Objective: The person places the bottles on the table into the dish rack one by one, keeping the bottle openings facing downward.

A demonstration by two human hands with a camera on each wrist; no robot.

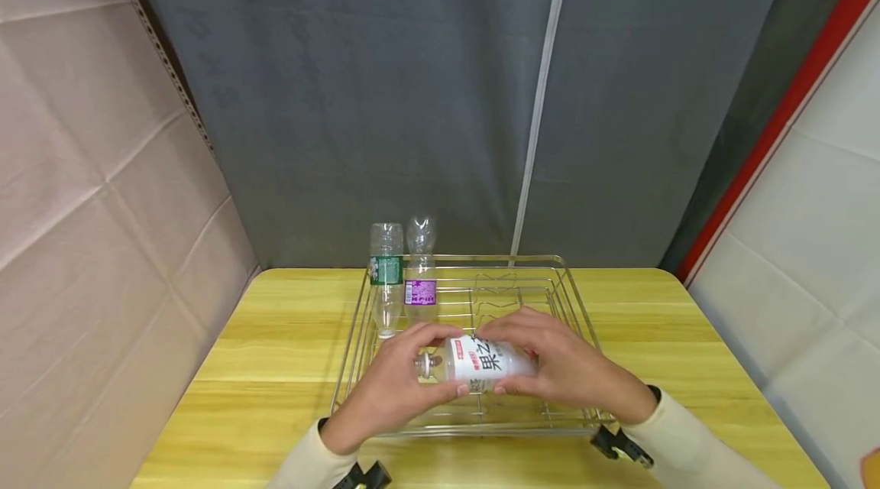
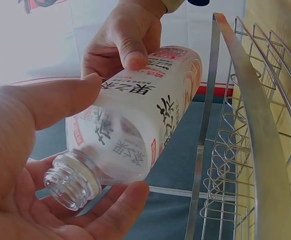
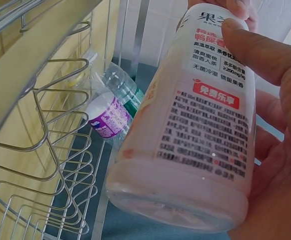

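Observation:
A clear plastic bottle [image 1: 481, 361] with a white label lies sideways between both hands, above the wire rack [image 1: 474, 430]. My left hand [image 1: 402, 374] grips its neck end, with the thumb and fingers on opposite sides of the shoulder. Around the base end, my right hand [image 1: 560, 361] holds it. The left wrist view shows the bare threaded neck [image 2: 71, 181] beside the left palm. Two empty bottles stand neck-down at the rack's back left. One is a green-labelled bottle [image 1: 387, 270], the other a purple-labelled bottle [image 1: 421, 292].
The rack has raised metal rims and wavy wire dividers [image 3: 80, 165]. Beneath it is a yellow wood-grain table [image 1: 275, 367]. A grey curtain [image 1: 385, 92] hangs behind, with light cloth walls left and right.

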